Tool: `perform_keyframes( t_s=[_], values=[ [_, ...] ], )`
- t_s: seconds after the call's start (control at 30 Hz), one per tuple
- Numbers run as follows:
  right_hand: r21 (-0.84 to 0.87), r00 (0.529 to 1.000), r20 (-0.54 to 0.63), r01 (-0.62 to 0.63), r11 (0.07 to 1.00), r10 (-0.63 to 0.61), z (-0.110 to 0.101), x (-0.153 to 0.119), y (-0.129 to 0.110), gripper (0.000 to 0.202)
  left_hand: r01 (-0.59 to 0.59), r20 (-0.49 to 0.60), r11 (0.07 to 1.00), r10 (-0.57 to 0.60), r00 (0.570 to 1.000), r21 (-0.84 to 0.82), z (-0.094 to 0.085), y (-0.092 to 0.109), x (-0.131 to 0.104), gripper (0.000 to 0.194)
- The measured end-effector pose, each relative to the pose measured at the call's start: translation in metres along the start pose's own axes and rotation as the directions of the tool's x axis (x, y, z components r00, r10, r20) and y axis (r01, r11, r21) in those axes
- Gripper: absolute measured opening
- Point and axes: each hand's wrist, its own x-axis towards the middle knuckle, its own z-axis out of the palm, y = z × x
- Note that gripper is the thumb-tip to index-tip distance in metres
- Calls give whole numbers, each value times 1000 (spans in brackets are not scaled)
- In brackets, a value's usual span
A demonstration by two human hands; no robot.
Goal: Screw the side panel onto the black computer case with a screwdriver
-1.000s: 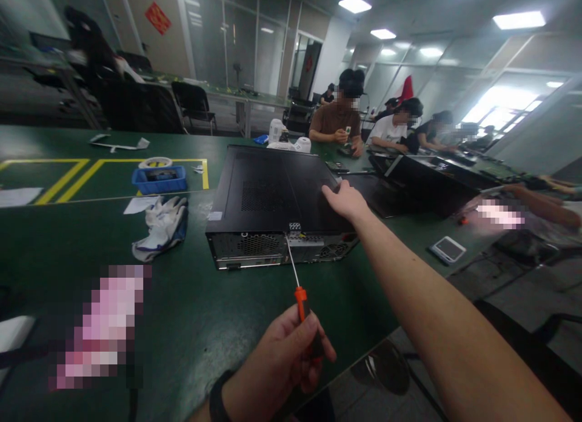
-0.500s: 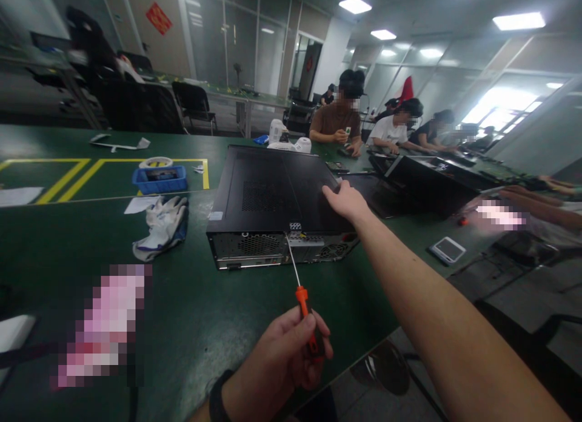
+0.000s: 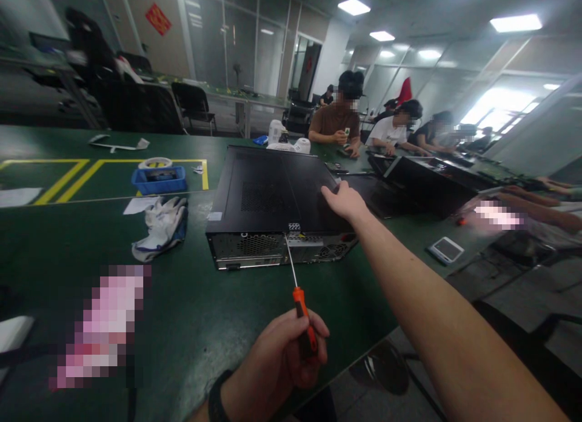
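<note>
My left hand (image 3: 284,344), at the bottom centre of the frame, has its fingers wrapped around the orange-and-black handle of a screwdriver (image 3: 298,298); a black band (image 3: 217,399) circles that wrist. The screwdriver slants up and its tip meets the upper edge of the rear panel of a black desktop computer case (image 3: 273,167), which lies flat mid-frame. My right hand (image 3: 345,200) rests on the case's right side, thumb over the top; its other fingers are mostly hidden, so I cannot tell how far they curl. Left of the case, on the green worktop (image 3: 218,313), lie work gloves (image 3: 161,228), with a blue bin (image 3: 160,182) beyond them. At the right sits a white-framed handheld device (image 3: 446,250). A person in a brown shirt (image 3: 331,125) sits at upper centre-right.
</note>
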Motion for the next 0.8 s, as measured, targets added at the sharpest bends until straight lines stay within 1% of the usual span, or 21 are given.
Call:
perform_keyframes(
  t_s=[0.07, 0.17, 0.23, 0.37, 0.47, 0.57, 0.63, 0.73, 0.8],
  values=[
    [0, 1000, 4, -5, 1000, 5, -1, -1, -1, 70, 4, 10, 1000, -4, 1000, -19, -1, 0, 0, 34],
    [3, 1000, 3, -2, 1000, 2, -1, -1, -1, 70, 28, -10, 1000, -28, 1000, 0, 0, 0, 0, 33],
    [3, 1000, -3, 6, 1000, -6, -1, 0, 0, 70, 36, -27, 999, -35, 999, 22, 1, 0, 0, 36],
    [-1, 1000, -5, 13, 1000, -13, 0, 2, 1, 73, 18, -46, 997, -15, 999, 69, 3, 1, 0, 42],
    [-4, 1000, -2, 11, 1000, -11, 1, 2, 2, 73, 7, -48, 996, -3, 999, 84, 3, 0, 1, 42],
    [-1, 1000, -4, 12, 1000, -12, 1, 2, 2, 72, -26, -56, 996, 31, 998, 80, 3, -2, 3, 39],
    [2, 1000, -5, 11, 1000, -11, 1, 2, 1, 72, -52, -54, 997, 55, 997, 55, 2, -3, 3, 32],
    [-2, 1000, -5, 7, 1000, -7, 1, 2, 1, 72, -42, -38, 999, 41, 998, -18, 0, -3, 2, 22],
    [-7, 1000, -4, 6, 1000, -6, 2, 2, 1, 72, -29, -22, 998, 28, 999, -48, -2, -2, 1, 22]
  ],
)
